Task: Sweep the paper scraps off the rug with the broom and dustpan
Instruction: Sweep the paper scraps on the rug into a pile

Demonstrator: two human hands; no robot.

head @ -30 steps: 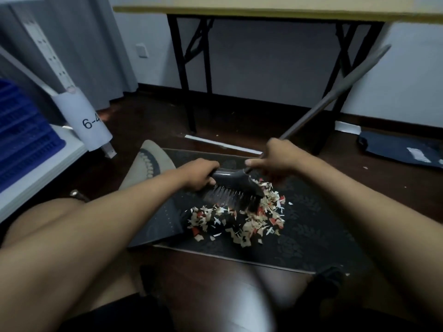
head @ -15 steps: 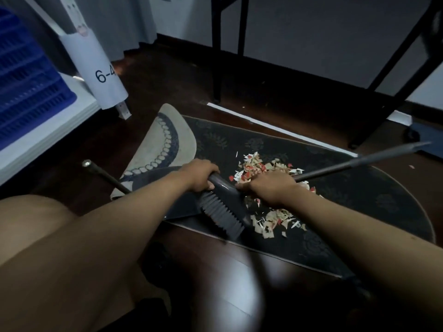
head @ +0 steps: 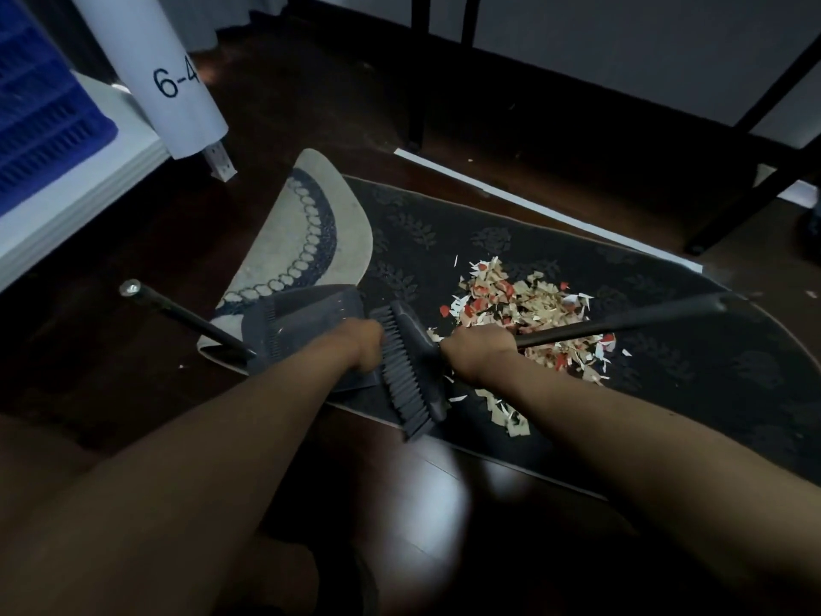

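Observation:
A pile of red, white and tan paper scraps (head: 524,313) lies on the dark patterned rug (head: 675,362). The rug's left end is folded over, showing its beige underside (head: 306,233). The grey dustpan (head: 306,317) rests on that fold, and its long black handle (head: 177,311) points left. My left hand (head: 360,349) is curled on the dustpan's right edge. My right hand (head: 477,355) grips the broom's black handle (head: 622,317) just behind the grey broom head (head: 411,375). The bristles face the dustpan, left of the pile.
A white shelf (head: 80,193) with a blue crate (head: 40,126) stands at the left, beside a white tube marked 6-4 (head: 164,73). Black table legs (head: 417,68) stand behind the rug. A white strip (head: 533,202) lies on the dark wooden floor.
The broom head has swung from the pile's far side toward me, to the rug's near edge left of the scraps. The dustpan has come into view under my left hand.

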